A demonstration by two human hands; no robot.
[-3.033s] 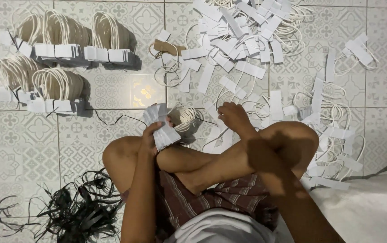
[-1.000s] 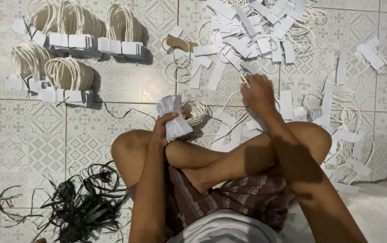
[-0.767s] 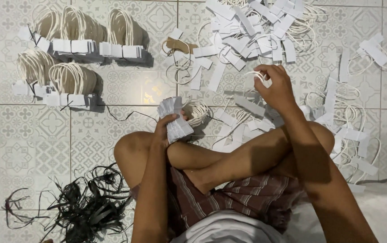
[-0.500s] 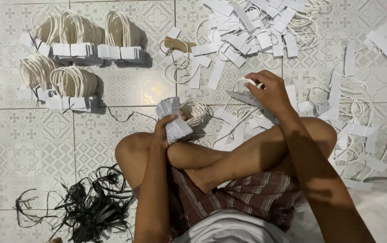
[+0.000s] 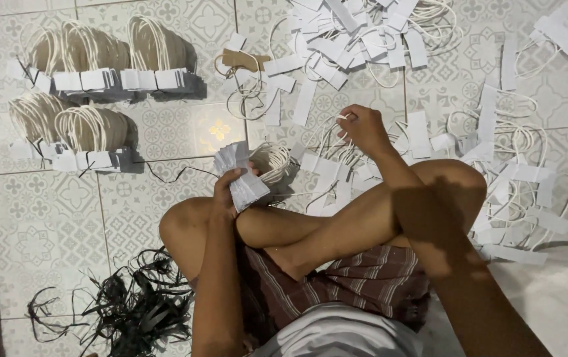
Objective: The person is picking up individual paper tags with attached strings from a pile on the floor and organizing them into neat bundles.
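Observation:
I sit cross-legged on a patterned tile floor. My left hand (image 5: 226, 187) grips a stack of white paper tabs (image 5: 241, 173) with white cord loops (image 5: 272, 160) hanging off its far side, held just above my left knee. My right hand (image 5: 362, 127) reaches forward over my right knee and pinches a thin white cord (image 5: 334, 125) at the near edge of a scattered pile of loose white paper tabs with cord handles (image 5: 356, 39).
Several tidy bundles of stacked cord handles (image 5: 109, 63) stand at the far left, in two rows. A tangle of black plastic strips (image 5: 132, 307) lies by my left thigh. More loose tabs (image 5: 515, 172) spread to the right. A white sheet (image 5: 561, 291) covers the near right floor.
My right hand reached out into the loose pile, then drew back a little nearer with a cord pinched in its fingers. My left hand kept the stack still above the knee.

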